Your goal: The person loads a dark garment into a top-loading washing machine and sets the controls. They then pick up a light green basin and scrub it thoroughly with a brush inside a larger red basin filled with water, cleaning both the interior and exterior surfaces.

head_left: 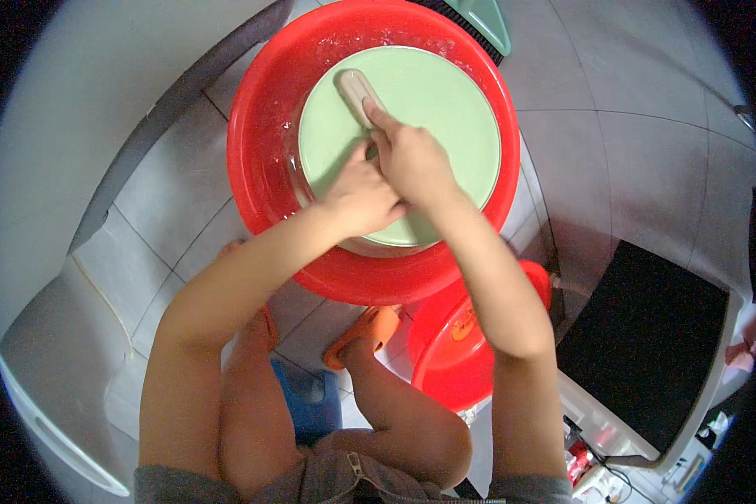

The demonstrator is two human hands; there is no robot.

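Note:
A large red plastic basin [252, 126] stands on the floor in front of me. In it lies a round, flat, pale green disc [460, 126] with a light rim. My right hand [416, 160] is closed around one part of a pale rod-like handle [356, 91], whose rounded end points away from me over the disc. My left hand [362, 195] is bent over the disc just beside and partly under my right hand. Its fingertips are blurred and partly hidden, so its hold cannot be made out.
A smaller red basin [441, 372] stands near my right knee. Under me is a blue stool [312, 403]. A green dustpan [482, 22] lies beyond the large basin. To the right is a black-topped container [649, 353]; a wall [88, 94] rises at the left.

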